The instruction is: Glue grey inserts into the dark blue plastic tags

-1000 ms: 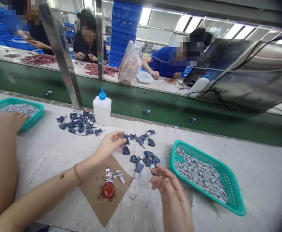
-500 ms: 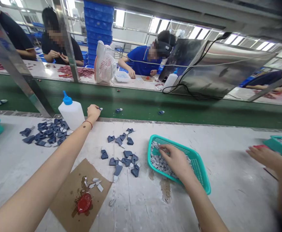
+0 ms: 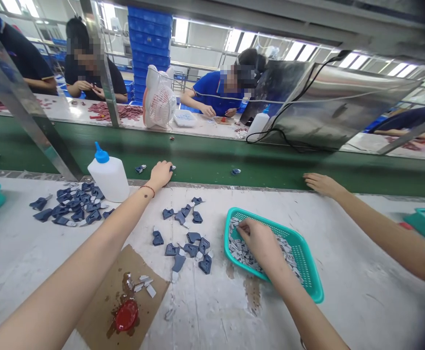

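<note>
My left hand (image 3: 161, 174) reaches over the near edge of the green conveyor belt (image 3: 198, 155), its fingers closed around a small navy plastic part with a light grey tip (image 3: 172, 168). Inside the turquoise basket (image 3: 310, 272), my right hand (image 3: 259, 240) has its fingertips pinched together among many small grey plastic pieces (image 3: 287, 253). What lies between those fingertips is hidden. Between my arms, several navy plastic parts (image 3: 178, 263) lie loose on the table. A red cap (image 3: 127, 315) with wet liquid sits on a cardboard sheet (image 3: 150, 291), near a few grey pieces (image 3: 145, 284).
A white bottle with a blue nozzle (image 3: 108, 177) stands beside a pile of navy parts (image 3: 76, 204). From the right, another person's hand (image 3: 322, 184) reaches to the belt. More navy parts (image 3: 236, 171) lie on the belt. A metal post (image 3: 48, 126) rises at left. Co-workers sit opposite.
My left hand has moved right along the belt from one navy part to another, leaving the first on the belt. Belt items have shifted left. The other person's hand has come forward to the belt.
</note>
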`<state>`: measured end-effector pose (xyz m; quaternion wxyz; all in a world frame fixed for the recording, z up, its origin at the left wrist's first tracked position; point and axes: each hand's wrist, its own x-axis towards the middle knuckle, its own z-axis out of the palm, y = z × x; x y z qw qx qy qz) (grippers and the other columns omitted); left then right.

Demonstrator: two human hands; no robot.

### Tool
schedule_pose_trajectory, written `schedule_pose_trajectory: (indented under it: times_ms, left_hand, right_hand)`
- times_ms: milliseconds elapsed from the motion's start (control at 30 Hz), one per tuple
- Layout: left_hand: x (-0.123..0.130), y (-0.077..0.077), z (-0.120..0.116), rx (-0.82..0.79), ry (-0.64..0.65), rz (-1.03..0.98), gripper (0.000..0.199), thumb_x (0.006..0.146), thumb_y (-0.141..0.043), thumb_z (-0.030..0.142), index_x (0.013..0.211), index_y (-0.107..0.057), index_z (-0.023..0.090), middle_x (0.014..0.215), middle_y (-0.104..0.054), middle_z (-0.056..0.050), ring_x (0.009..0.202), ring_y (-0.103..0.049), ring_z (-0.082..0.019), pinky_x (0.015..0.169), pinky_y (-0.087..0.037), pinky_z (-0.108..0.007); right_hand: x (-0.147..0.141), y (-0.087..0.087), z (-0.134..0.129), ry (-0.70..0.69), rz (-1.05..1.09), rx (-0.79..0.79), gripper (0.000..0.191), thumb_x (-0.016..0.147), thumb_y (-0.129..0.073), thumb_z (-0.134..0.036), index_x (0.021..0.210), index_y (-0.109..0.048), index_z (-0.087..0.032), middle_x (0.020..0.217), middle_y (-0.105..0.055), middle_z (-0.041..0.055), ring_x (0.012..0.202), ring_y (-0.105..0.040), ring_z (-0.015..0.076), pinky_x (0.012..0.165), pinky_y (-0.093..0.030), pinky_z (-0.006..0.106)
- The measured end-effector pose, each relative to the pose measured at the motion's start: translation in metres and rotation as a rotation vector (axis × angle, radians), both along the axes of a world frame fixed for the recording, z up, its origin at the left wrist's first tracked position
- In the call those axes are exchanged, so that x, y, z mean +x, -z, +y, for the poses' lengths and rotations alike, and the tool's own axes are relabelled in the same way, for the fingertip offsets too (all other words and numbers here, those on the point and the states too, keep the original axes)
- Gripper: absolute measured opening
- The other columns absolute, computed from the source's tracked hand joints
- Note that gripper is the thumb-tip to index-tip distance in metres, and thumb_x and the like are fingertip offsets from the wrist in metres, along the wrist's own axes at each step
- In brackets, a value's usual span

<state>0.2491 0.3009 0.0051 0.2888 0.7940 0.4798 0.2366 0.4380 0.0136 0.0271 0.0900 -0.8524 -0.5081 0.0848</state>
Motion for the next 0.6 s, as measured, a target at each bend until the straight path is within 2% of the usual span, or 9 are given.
schedule_pose_trajectory:
  times_ms: [100,233,367,500,600]
  left_hand:
    - [-0.004,-0.004,-0.006,-0.113,-0.027,-0.126,0.031,0.092,-0.059,0.03,0.12,-0.059,0.017,0.125,-0.06,-0.01,0.107,-0.061,-0.024,0.09,-0.052,-0.046]
    - [-0.015,-0.016,-0.029,-0.325,-0.061,-0.357,0.03,0.093,-0.059,0.03,0.119,-0.059,0.015,0.116,-0.063,-0.009,0.095,-0.065,-0.021,0.08,-0.056,-0.04]
    - [-0.04,-0.032,-0.074,-0.561,-0.012,-0.589,0.024,0.093,-0.059,0.027,0.112,-0.06,0.013,0.1,-0.066,-0.006,0.079,-0.065,-0.016,0.069,-0.057,-0.033]
    - [-0.077,-0.046,-0.124,-0.747,0.046,-0.755,0.018,0.09,-0.058,0.016,0.108,-0.06,0.014,0.081,-0.062,-0.001,0.065,-0.062,-0.011,0.067,-0.053,-0.027]
    - [-0.103,-0.053,-0.153,-0.872,0.059,-0.818,0.016,0.087,-0.058,0.015,0.103,-0.059,0.015,0.078,-0.059,0.0,0.061,-0.059,-0.009,0.06,-0.048,-0.023]
  right_hand:
    - [0.001,-0.003,-0.002,0.027,0.055,-0.013,0.009,0.092,-0.06,-0.022,0.094,-0.065,-0.014,0.091,-0.069,0.0023,0.084,-0.066,0.0153,0.079,-0.054,0.034]
    - [0.001,-0.005,-0.005,0.086,0.096,-0.048,0.017,0.093,-0.06,-0.029,0.101,-0.064,-0.014,0.094,-0.068,0.0029,0.082,-0.066,0.015,0.076,-0.056,0.034]
    - [0.0,-0.001,-0.005,0.108,0.101,-0.09,0.018,0.093,-0.06,-0.031,0.1,-0.065,-0.015,0.1,-0.068,0.0045,0.087,-0.066,0.0164,0.078,-0.055,0.035]
    - [-0.001,0.001,-0.003,0.076,0.098,-0.085,0.019,0.093,-0.06,-0.032,0.1,-0.065,-0.015,0.102,-0.067,0.0045,0.089,-0.065,0.0171,0.079,-0.055,0.036]
    - [-0.003,0.001,-0.003,0.024,0.077,-0.049,0.017,0.092,-0.061,-0.032,0.096,-0.065,-0.016,0.099,-0.067,0.0037,0.088,-0.065,0.0167,0.079,-0.054,0.036]
